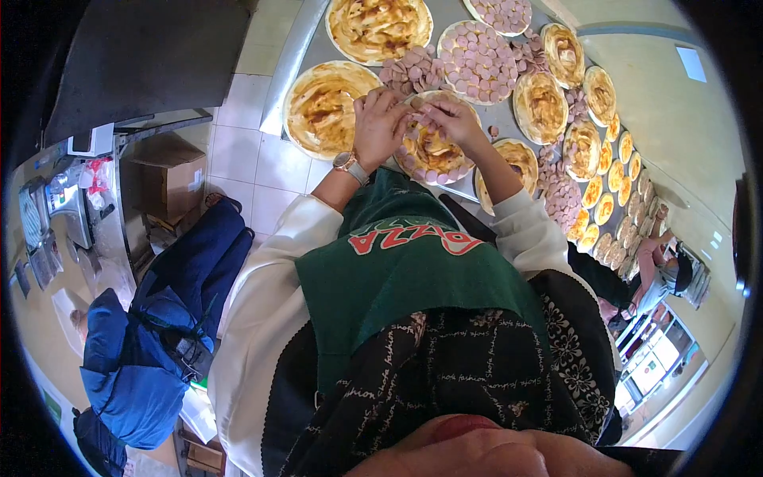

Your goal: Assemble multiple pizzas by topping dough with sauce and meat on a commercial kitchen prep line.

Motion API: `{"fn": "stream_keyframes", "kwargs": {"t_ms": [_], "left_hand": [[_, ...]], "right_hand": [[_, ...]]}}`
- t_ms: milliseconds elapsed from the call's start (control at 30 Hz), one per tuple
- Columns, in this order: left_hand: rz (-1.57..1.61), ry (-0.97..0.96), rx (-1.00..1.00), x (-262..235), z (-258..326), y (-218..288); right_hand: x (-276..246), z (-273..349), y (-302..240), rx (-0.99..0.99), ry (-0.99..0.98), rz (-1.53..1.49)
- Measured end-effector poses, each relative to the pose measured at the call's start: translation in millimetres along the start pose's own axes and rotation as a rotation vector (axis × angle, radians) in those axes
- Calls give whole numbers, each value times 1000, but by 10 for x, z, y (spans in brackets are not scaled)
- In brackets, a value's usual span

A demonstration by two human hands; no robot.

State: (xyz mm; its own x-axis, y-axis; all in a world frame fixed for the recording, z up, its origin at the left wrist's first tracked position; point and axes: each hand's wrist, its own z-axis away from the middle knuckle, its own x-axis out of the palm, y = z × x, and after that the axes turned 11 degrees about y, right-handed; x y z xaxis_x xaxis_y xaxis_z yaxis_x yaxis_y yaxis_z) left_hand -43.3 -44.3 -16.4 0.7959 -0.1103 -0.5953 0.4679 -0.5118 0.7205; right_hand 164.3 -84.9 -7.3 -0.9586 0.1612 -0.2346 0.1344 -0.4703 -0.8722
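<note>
In front of me lies a round pizza base [435, 149] spread with reddish-brown sauce, pink sausage slices set around its rim. Over its upper left part is my left hand [380, 121], fingers curled closed; what they hold is hidden. My right hand [455, 119] reaches over the upper part of the same base, its fingers pinched on a pink sausage slice. Just beyond the hands sits a heap of loose sausage slices [412, 70]. A sauced base [322, 107] without slices lies left of my left hand, and another sauced base [510, 165] lies right of my right forearm.
On the metal table [311, 41], a pizza covered with slices [478, 65] stands farther back among several sauced bases. Rows of smaller pizzas [608, 179] run off to the right, where another person [656, 274] works. A person in blue [147, 374] is at left, near a cardboard box [167, 179].
</note>
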Motion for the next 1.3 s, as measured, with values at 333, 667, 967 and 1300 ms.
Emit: {"fn": "stream_keyframes", "kwargs": {"t_ms": [333, 667, 967, 1300], "left_hand": [[28, 49, 40, 23, -46, 99], [-171, 109, 29, -48, -123, -176], [-337, 34, 59, 119, -586, -334], [-306, 30, 118, 255, -660, -341]], "right_hand": [[-168, -67, 439, -214, 92, 118], [-71, -128, 106, -491, 288, 586], [-50, -635, -54, -764, 432, 791], [-617, -298, 79, 4, 137, -94]]}}
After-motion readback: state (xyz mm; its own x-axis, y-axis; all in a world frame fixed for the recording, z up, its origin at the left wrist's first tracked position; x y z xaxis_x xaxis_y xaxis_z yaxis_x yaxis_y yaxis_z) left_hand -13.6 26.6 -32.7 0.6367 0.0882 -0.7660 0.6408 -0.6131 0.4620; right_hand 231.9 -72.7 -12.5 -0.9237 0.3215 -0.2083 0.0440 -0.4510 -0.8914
